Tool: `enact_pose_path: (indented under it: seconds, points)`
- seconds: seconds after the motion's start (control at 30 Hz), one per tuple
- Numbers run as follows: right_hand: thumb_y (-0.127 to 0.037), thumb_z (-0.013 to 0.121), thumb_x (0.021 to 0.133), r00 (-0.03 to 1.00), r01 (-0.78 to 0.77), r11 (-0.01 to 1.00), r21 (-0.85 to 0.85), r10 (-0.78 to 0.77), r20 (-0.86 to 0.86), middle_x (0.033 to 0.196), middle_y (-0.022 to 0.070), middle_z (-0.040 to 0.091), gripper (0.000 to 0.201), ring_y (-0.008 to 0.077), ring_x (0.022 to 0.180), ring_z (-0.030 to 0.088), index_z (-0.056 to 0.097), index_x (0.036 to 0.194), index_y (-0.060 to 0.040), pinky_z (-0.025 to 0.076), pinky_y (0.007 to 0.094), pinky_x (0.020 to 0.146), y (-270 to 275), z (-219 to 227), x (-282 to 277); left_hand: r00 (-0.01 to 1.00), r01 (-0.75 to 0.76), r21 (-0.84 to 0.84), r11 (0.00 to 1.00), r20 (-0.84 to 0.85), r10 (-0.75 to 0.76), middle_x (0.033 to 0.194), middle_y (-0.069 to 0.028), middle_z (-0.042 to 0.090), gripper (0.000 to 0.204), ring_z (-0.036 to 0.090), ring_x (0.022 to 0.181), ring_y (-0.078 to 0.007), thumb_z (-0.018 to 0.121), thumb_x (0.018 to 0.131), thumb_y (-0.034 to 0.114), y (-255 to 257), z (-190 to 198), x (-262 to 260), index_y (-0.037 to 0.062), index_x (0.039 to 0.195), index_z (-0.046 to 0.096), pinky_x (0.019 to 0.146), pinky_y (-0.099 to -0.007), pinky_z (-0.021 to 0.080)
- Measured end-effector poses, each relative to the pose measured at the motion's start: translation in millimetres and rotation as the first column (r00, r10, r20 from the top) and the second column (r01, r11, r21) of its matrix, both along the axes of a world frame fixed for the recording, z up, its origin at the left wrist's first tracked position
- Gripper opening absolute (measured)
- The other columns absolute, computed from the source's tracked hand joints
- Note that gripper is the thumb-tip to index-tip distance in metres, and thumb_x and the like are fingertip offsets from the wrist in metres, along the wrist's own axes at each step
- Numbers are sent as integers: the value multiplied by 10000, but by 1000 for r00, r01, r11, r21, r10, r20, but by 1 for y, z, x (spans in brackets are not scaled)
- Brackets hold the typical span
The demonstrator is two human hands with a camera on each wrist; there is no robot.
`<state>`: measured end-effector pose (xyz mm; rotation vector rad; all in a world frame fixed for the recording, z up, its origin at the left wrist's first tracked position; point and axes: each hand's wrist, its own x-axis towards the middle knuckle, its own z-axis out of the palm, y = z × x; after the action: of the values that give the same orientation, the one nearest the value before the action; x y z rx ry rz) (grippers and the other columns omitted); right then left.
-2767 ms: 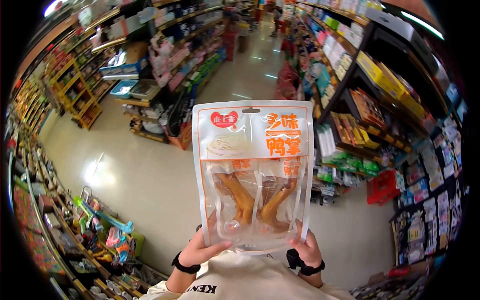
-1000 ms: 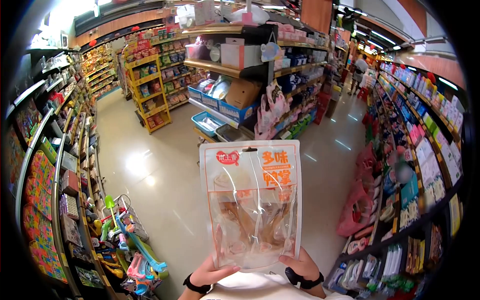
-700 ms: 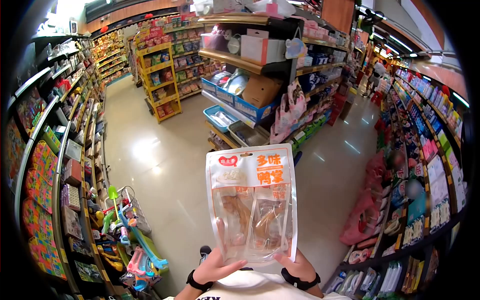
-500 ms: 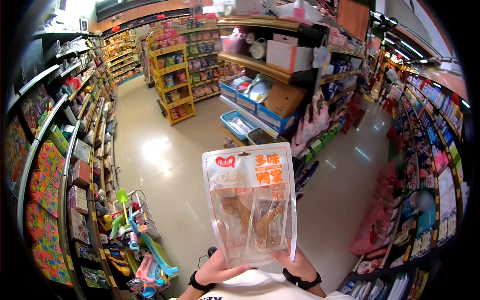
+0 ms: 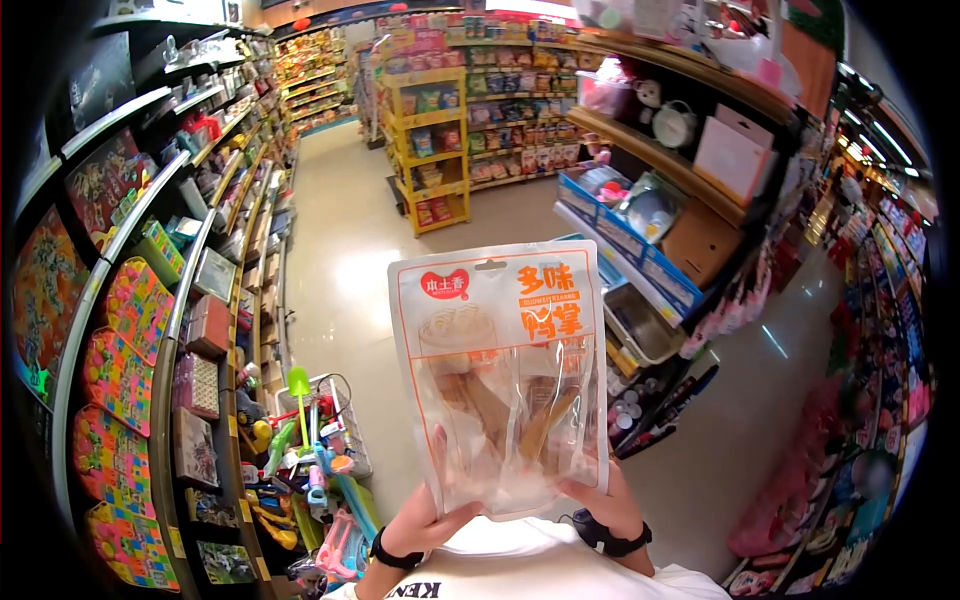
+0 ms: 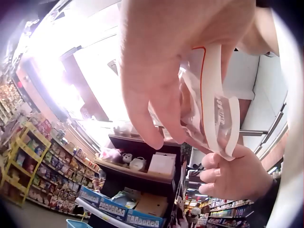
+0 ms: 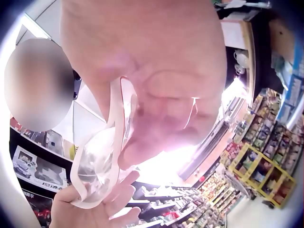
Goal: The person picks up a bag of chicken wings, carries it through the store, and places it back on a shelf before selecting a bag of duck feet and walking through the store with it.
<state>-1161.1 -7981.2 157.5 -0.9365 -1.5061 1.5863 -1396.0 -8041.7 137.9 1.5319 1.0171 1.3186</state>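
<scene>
A clear-fronted snack pouch (image 5: 500, 380) with a white top panel, a red heart logo and orange print stands upright before the chest in the head view. Two brown duck feet show inside it in separate inner packs. My left hand (image 5: 428, 520) grips the lower left edge, thumb in front and fingers behind. At the lower right edge my right hand (image 5: 610, 505) pinches the pouch the same way. The left wrist view shows the left hand (image 6: 175, 71) curled at the pouch's edge (image 6: 211, 104). In the right wrist view, the right hand (image 7: 152, 76) holds its opposite edge.
Loaded shelves (image 5: 205, 300) run along the left, with a wire basket of plastic toys (image 5: 345, 430) at their foot. A dark shelf unit (image 5: 690, 170) stands ahead right. Further off is a yellow snack rack (image 5: 430, 150). Pale floor (image 5: 345, 200) lies between them.
The head view has swung to the left, so the shelf unit and yellow rack now sit farther right. Both hands have kept hold of the pouch, which stands slightly higher than half a second ago.
</scene>
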Motion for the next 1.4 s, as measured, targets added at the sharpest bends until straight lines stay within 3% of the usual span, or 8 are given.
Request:
enact_pose_path:
  seconds: [0.07,0.33,0.4,0.43,0.67,1.0,1.33,1.4]
  points:
    - [-91,599,805,996,-28,990,-135,16,-89,998,77,591,449,97,878,523,442,1197,61,415,224,774,16,-7,-20,984,114,-106,988,-128,-127,1390,-119,158,843,379,1121,-160,547,742,-98,7,3,-22,-18,1370,-11,932,-283,311]
    - [-88,570,822,978,-208,968,-143,201,-60,1020,77,588,375,98,895,516,480,1153,65,403,226,789,113,-28,-80,977,-138,-184,973,134,164,1050,-118,533,395,497,948,-212,607,760,19,53,0,-59,-21,1129,472,852,-324,373]
    - [-78,564,825,979,-203,966,-163,197,-51,1023,76,587,351,99,899,514,492,1137,66,401,227,792,137,-30,-90,944,-18,-332,943,306,125,1114,-104,502,433,467,1010,-193,627,742,11,70,-1,-68,-13,1142,465,882,-314,350]
    - [-69,559,827,975,-220,961,-169,211,-68,1028,78,586,333,103,900,516,500,1125,66,401,228,793,151,-25,-96,946,45,-300,953,319,56,1238,-185,409,1083,450,1102,-231,617,651,-92,82,-6,-75,83,1358,-185,925,-302,334]
    - [-45,547,832,942,-321,946,-41,315,-113,1082,94,569,329,116,927,511,496,1138,62,404,242,798,257,2,-126,918,196,-141,970,375,-131,1218,-117,419,1055,383,1117,-184,628,630,-89,173,-34,-126,49,1373,-108,951,-284,259]
    - [-74,489,860,937,-347,936,-67,341,-78,1194,107,464,521,164,1048,436,265,1316,41,331,281,911,369,-9,-181,845,-107,-313,944,471,253,1171,-103,470,912,472,995,-153,577,748,-51,297,9,-148,32,1376,-78,865,-260,364]
    - [-46,527,834,984,5,1000,4,-4,-181,1294,74,344,717,123,1087,378,69,1386,-23,311,276,925,406,-41,-249,999,4,-261,965,49,9,1362,-138,230,868,325,1171,-185,498,734,-74,413,-3,-243,-1,1366,-93,994,-270,228]
    - [-46,530,829,984,34,999,-1,-34,-175,1373,94,161,745,161,1210,200,30,1380,-10,178,298,992,414,-19,-280,981,-42,-111,993,-192,20,1154,-220,487,771,492,1026,-281,471,785,14,429,16,-264,-52,1344,-56,911,-332,343]
